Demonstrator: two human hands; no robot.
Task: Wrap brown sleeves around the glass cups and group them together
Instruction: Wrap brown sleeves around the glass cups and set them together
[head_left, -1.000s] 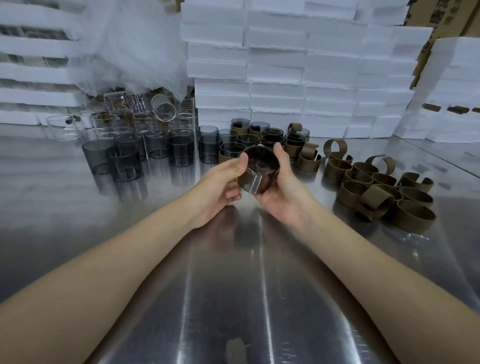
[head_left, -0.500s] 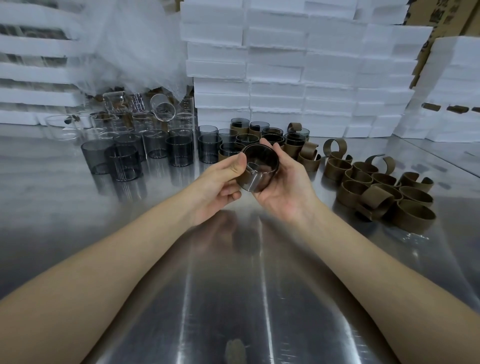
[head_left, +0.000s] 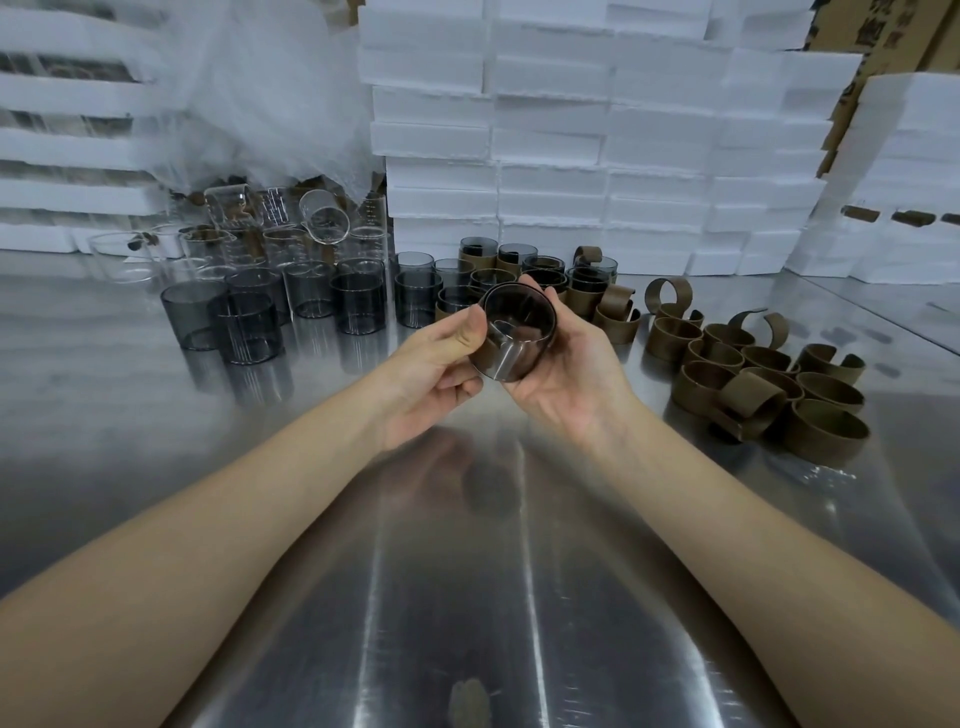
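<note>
While held between left hand (head_left: 431, 370) and right hand (head_left: 569, 371) | glass cup (head_left: 521, 328) tilted

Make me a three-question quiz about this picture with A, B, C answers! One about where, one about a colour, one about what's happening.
1. On which side of the table is the pile of loose brown sleeves? A. left B. right C. near edge
2. What colour are the stacked foam blocks? A. white B. red C. green
3. Who holds the glass cup being wrapped? A. nobody B. one hand only C. both hands
Answers: B, it lies beyond the right hand; A, every block is white; C, left hand and right hand both grip it.
</note>
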